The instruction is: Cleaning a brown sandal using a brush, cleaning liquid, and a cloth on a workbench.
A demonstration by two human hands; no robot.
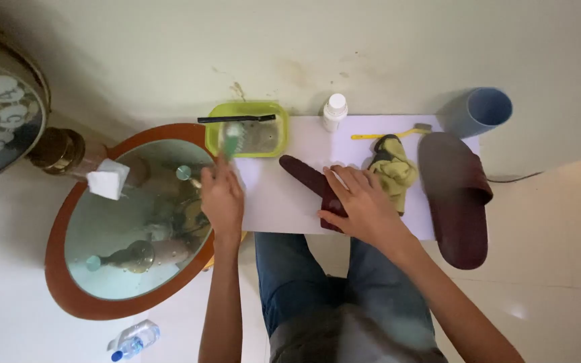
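My right hand (361, 205) has its fingers (337, 180) spread flat, pressing on the dark maroon slipper lying sole-up (307, 176) on the white sheet over the tabletop (274, 202). That slipper's long axis runs diagonally: the free end points up-left toward the green tray, the other end sits under my palm near the sheet's front edge.

My left hand (222, 198) has its fingers closed around the handle of a green-bristled brush (231, 140). The brush is motion-blurred, head up and away from me, over the near-left corner of the lime-green plastic tray (278, 121). A black comb-like stick (237, 119) lies across the tray's far rim.

Just right of my right hand: a crumpled yellow-green cloth (395, 173), touching the second maroon slipper (457, 195), which lies lengthwise front-to-back and overhangs the sheet's front edge. Behind them are a yellow toothbrush (388, 134), a white bottle (335, 111) and a pale blue tube (482, 111) against the wall.

Open sheet lies between my two hands. To the left, an oval wood-framed glass table (58, 242) crowds my left wrist.
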